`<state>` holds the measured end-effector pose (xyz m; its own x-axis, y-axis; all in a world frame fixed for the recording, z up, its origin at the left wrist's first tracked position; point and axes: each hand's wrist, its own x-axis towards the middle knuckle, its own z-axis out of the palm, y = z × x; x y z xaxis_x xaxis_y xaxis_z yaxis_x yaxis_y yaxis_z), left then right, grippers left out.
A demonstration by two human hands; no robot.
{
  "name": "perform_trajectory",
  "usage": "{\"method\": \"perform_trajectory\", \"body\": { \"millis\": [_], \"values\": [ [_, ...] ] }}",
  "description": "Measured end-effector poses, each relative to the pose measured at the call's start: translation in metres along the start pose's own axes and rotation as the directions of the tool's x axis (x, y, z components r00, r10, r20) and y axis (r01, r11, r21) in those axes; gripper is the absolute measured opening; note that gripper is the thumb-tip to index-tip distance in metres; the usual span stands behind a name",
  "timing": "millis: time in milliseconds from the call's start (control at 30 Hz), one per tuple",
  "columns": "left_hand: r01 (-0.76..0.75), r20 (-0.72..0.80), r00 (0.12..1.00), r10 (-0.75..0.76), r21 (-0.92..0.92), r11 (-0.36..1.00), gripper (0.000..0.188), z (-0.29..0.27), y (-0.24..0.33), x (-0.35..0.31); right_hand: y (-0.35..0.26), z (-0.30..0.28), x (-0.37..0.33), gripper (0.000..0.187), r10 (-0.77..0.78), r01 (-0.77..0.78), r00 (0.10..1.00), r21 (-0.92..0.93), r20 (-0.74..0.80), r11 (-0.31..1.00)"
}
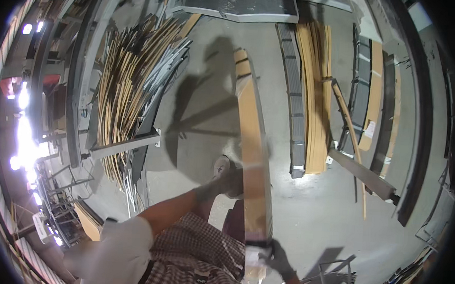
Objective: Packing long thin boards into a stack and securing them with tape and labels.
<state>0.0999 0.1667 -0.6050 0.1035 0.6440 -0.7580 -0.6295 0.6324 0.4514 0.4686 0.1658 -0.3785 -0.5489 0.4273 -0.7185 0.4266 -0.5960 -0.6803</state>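
A long, narrow cardboard box stretches away from my body, with dark straps around it near both ends. My left hand, in a grey glove, grips the box's left side around the middle; its fingertips are hidden by the box. At the near end my right hand, gloved too, holds the right edge close to a dark strap and a white label. One light shoe shows on the floor just beyond my left hand.
Many thin strips lie piled on a rack at the left. At right are strapped grey lengths, long brown cardboard pieces and a rack arm. A dark, light-edged platform stands ahead. Grey concrete floor lies between the racks.
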Motion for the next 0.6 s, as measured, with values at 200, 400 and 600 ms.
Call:
{"method": "perform_trajectory", "body": {
  "millis": [200,400,600],
  "values": [
    [0.325,-0.103,0.924,-0.370,-0.304,0.896,0.081,0.110,0.081,0.001,-0.060,0.075,-0.163,0.095,0.231,-0.242,0.959,-0.051,-0.165,0.969],
    [0.220,0.209,0.958,-0.195,-0.104,0.970,0.091,0.249,0.111,-0.150,-0.131,0.103,-0.133,0.113,0.100,-0.053,0.907,0.126,-0.409,0.991],
    [0.145,0.484,0.873,0.064,-0.383,0.912,0.071,0.319,0.243,-0.197,-0.145,0.028,-0.146,0.104,-0.143,0.147,0.988,0.085,-0.053,0.985]
  ]
}}
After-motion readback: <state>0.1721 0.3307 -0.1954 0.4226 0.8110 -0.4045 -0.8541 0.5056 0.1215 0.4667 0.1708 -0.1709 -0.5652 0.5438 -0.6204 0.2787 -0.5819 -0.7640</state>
